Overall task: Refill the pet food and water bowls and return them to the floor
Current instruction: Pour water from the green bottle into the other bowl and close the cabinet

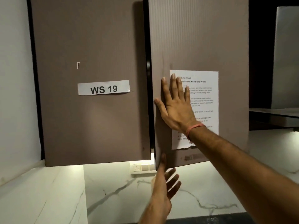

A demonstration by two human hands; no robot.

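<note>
**At the wall cupboard, bowls nowhere in view**

We are facing a marble-veined backsplash [113, 191] lit from under a brown wall cupboard, with a pale wall on the far left. Moving rightward, the left door [90, 120] is sitting flush and wearing a strip label [103, 87] reading "WS 19". Below the gap between the doors a wall socket [137, 167] is glowing in the under-cabinet light.

Next, we are reaching our left hand [163, 183] up from below, fingers spread and loose, its fingertip touching the lower corner of the right door [199, 38]; it is holding nothing. That door is standing slightly proud of its neighbour, its tall free edge running vertically just left of both hands. Above, we are laying our right hand [175, 104] flat on the door face, fingers straight and wide, overlapping the taped instruction sheet [203, 101]; a red thread [194, 128] is circling that wrist.

The pet bowls and food are not showing anywhere here; we are judging that supplies may lie behind this door. The left hand is nearer the free lower corner, so swinging it would fall to that hand.
</note>
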